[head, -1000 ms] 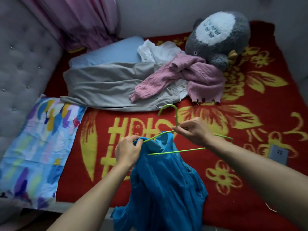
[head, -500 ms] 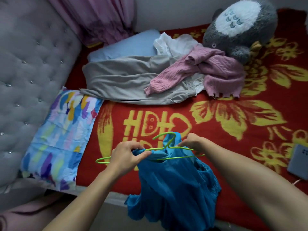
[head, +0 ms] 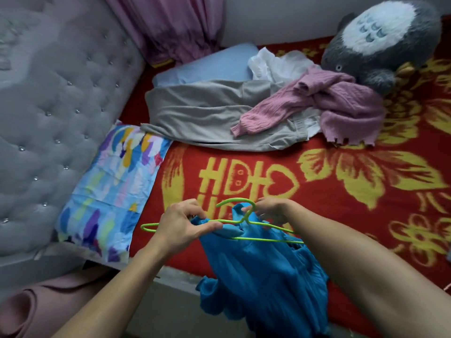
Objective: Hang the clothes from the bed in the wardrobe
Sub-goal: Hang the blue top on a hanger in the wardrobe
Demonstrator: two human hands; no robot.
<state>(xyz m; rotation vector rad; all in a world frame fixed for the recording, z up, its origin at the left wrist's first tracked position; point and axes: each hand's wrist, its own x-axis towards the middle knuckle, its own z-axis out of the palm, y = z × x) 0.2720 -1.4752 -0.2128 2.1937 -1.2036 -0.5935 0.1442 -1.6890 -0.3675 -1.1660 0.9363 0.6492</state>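
Left hand (head: 180, 225) pinches the collar of the blue garment (head: 263, 284). Right hand (head: 271, 211) grips the green hanger (head: 268, 239) just below its hook. Both are at the front edge of the bed (head: 341, 215), and the garment drapes over that edge. A second ago the hanger stood hook-up; now it lies nearly flat, its left end poking out past the left hand. Grey trousers (head: 200, 118) and pink sweater (head: 341, 103) are unchanged near the back edge.

Two hands (head: 181, 226) (head: 271, 211), one green hanger (head: 263, 239), four garments (head: 263, 284) (head: 200, 118) (head: 341, 103) (head: 273, 65), two pillows (head: 207, 67) (head: 109, 191), one plush toy (head: 380, 45)
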